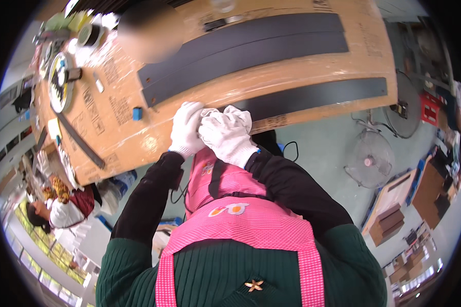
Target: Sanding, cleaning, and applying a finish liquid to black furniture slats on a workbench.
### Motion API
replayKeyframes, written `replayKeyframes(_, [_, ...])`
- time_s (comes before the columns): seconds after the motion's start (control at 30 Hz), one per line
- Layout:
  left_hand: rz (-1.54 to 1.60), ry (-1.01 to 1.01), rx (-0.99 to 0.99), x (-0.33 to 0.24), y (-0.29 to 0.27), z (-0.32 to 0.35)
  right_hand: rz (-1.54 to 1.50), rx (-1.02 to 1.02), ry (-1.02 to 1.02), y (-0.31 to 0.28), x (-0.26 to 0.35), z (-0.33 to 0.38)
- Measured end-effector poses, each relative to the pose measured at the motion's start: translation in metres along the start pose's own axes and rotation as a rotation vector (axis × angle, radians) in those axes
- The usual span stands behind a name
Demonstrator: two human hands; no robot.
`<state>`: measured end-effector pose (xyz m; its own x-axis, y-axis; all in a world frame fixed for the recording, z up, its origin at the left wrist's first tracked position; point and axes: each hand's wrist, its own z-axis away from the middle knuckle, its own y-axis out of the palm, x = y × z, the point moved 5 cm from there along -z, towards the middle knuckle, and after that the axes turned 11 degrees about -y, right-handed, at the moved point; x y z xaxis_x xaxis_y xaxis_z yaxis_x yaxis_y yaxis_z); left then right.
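Both my hands wear white knit gloves and meet at the near edge of the cardboard-covered table. My left hand [186, 129] is closed, its fingers curled in beside the other hand; what it holds, if anything, is hidden. Closed fingers of my right hand [224, 137] press against a bunched white cloth [239, 116], which blends with the glove. Just right of them starts a long dark grey strip [317, 98], lying along the near edge; its left end is covered by my hand and the cloth. Farther back lie two wider dark grey panels [251, 48], side by side.
A small blue block [137, 113] sits left of my hands. Beyond it are a narrow dark strip [79, 139], an oval tray [61, 84] and a tape roll [89, 35]. A co-worker [69, 207] is at the left. Right of the table stands a floor fan [369, 161].
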<state>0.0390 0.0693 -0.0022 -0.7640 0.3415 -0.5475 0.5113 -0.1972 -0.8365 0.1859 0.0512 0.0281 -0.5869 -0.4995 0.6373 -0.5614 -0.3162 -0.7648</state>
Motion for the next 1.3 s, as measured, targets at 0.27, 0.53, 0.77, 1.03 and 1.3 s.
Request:
replayKeyframes(0.27, [-0.103,-0.092,0.101,-0.013,-0.012,-0.001,0.627,-0.505,0.698,-0.200,-0.216,0.159])
replayKeyframes(0.53, [-0.190,-0.132,0.157,-0.026,-0.016,-0.006,0.613,-0.654,1.008,-0.318,-0.376,0.293])
replayKeyframes(0.77, [-0.237,0.003,0.189,-0.053,-0.005,-0.032,0.459,-0.712,1.288,-0.291,-0.334,0.348])
replayKeyframes(1.03, [-0.070,-0.054,0.413,-0.098,-0.035,-0.069,-0.505,-1.515,1.264,-0.150,-0.204,0.417])
replayKeyframes(1.3, [1.742,-0.901,1.526,-0.151,0.003,-0.059,-0.251,-1.151,0.426,-0.231,-0.036,0.202])
